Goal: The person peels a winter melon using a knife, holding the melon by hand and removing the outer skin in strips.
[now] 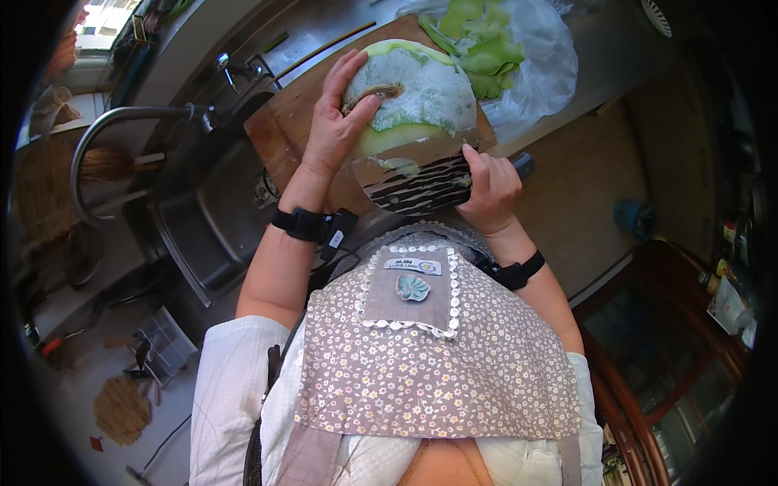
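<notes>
A large winter melon (425,91) with a dry stem and whitish skin rests on a wooden cutting board (285,130). Green rind is pared off along parts of its sides. My left hand (340,109) grips the melon's left side, with the thumb beside the stem. In my right hand (495,188) is a cleaver (419,182), its dark handle (523,164) showing past my knuckles. The broad blade lies against the near side of the melon, where pale flesh is bare. Dark streaks and bits of green rind show on the blade. The cutting edge's depth cannot be told.
Green peelings (486,54) lie on a clear plastic bag (544,67) beyond the board. To the left is a steel sink (206,225) with a curved faucet (115,115). A wooden stick (328,48) lies behind the board. A blue bin (632,215) stands at right.
</notes>
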{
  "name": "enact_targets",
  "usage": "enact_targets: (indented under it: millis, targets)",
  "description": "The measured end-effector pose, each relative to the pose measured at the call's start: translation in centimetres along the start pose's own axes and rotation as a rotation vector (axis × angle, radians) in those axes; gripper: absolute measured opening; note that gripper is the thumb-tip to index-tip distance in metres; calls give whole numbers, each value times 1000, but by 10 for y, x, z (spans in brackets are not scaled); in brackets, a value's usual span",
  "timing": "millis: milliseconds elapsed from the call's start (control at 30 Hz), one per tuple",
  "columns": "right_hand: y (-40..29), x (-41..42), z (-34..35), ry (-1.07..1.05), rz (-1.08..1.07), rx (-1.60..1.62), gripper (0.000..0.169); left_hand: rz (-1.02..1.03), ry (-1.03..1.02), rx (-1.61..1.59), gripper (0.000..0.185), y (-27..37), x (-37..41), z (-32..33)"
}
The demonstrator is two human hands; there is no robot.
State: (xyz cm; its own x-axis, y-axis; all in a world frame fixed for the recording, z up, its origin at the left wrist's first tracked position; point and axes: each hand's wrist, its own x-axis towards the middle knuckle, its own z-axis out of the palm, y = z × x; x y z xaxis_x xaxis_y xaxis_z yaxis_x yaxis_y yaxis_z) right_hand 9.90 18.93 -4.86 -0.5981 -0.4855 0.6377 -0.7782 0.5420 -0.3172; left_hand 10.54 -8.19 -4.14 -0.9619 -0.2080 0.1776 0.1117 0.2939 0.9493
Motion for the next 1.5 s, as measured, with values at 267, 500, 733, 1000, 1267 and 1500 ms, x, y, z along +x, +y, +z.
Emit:
enact_targets:
  millis: [267,500,733,1000,1267,1500]
  targets:
    - [-8,-2,0,15,83,-45,53,-5,10,-32,59,2,-1,2]
    - [13,-1,-3,-15,75,-85,47,13,38,-39,60,3,1,2]
    - [6,39,-1,-110,176,-56,46,35,74,-40,59,-7,0,4]
    - [-1,27,-25,-164,78,3,48,-22,55,-119,63,2,0,4]
    - [6,28,-26,-198,19,29,46,-21,58,-93,64,5,-1,4]
    - [5,47,-14,-174,51,5,43,-28,50,-98,64,4,2,3]
